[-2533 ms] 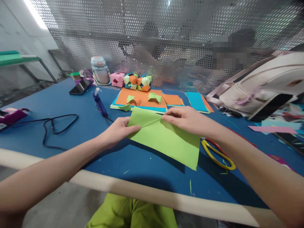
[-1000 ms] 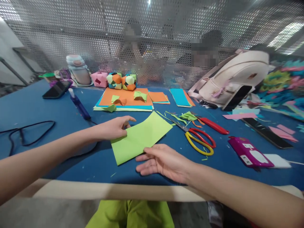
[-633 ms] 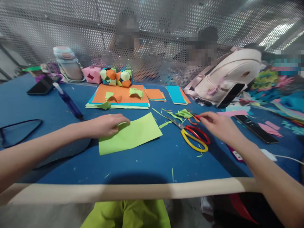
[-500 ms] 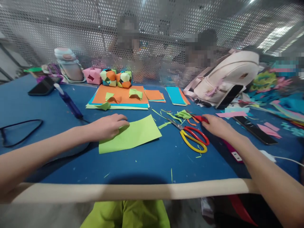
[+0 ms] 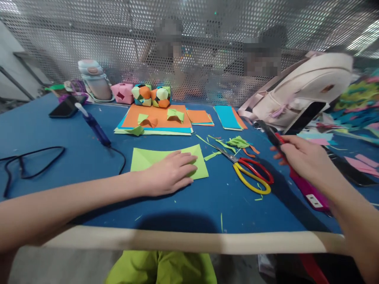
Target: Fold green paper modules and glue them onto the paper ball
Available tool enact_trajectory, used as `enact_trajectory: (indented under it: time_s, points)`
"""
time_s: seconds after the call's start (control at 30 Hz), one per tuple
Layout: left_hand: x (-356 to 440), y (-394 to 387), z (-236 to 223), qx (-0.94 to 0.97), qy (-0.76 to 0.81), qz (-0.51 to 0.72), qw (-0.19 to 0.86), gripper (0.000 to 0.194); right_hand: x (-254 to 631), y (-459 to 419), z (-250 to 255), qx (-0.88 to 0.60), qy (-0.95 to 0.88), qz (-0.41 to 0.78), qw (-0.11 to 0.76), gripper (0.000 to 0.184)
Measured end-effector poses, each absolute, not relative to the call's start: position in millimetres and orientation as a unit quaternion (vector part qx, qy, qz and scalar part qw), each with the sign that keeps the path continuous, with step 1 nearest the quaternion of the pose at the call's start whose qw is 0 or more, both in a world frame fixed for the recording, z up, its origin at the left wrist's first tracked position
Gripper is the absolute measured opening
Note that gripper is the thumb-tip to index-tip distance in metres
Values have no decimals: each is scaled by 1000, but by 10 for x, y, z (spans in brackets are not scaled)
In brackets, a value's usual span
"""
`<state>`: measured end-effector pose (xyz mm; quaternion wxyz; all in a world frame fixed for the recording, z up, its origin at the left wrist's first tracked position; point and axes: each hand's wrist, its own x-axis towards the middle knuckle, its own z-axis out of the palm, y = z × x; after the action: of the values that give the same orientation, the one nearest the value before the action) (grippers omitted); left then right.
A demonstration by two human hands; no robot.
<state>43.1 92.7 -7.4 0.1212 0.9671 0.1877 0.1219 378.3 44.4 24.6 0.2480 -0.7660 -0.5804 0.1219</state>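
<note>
Now the right hand (image 5: 304, 154) has come up off the counter (image 5: 112, 213) carrying a dark tool with red on it (image 5: 269, 133); half a second ago that hand was low, at the red handle lying just beyond the scissors (image 5: 236, 159). Right grip is closed around the tool, which points up and away; its end is too blurred to say whether a blade is out.

Other change: the green sheet (image 5: 148, 157). It lay slanted before, left hand (image 5: 171, 173) near its left end. Now it sits flat on the counter, long sides roughly along the front edge, with crease lines showing at the left end. Left hand has shifted across to its middle and right part, palm down, fingers slightly spread; that grip is loose and flat, nothing pinched.

For the work: looks like the sheet is squared up and steadied by one hand while the other has a tool ready. Tool and sheet are well apart, so no contact so far. Scissors haven't been picked up; they rest between sheet and right hand, blades toward the green scraps (image 5: 238, 142).
</note>
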Motion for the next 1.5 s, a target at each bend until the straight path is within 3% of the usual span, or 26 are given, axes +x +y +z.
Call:
enact_trajectory:
  time_s: [0.07,0.13,0.3,0.57,0.73,1.0,1.23,1.37,1.5]
  points:
    - [438,940,-116,958,204,137,151,35,3564,333,296,-761,-492,286,312,22]
    - [413,959,-165,946,231,149,172,42,3356,252,294,-708,-468,439,295,20]
    - [346,974,-266,934,257,161,187,50,3158,202,160,-632,-435,582,270,29]
    - [327,960,-279,936,262,169,163,50,3229,249,48,-637,-405,580,307,31]
    - [332,955,-265,936,263,181,151,51,3176,249,79,-625,-440,583,276,32]
    - [389,978,-223,904,368,150,159,86,3217,234,92,-588,-522,575,227,43]
    - [394,990,-220,907,355,176,140,99,3301,231,166,-580,-616,507,163,43]
    - [388,982,-212,918,341,163,124,90,3322,236,155,-587,-602,517,159,46]
    - [393,990,-146,941,304,103,110,58,3311,270,106,-605,-539,566,154,51]
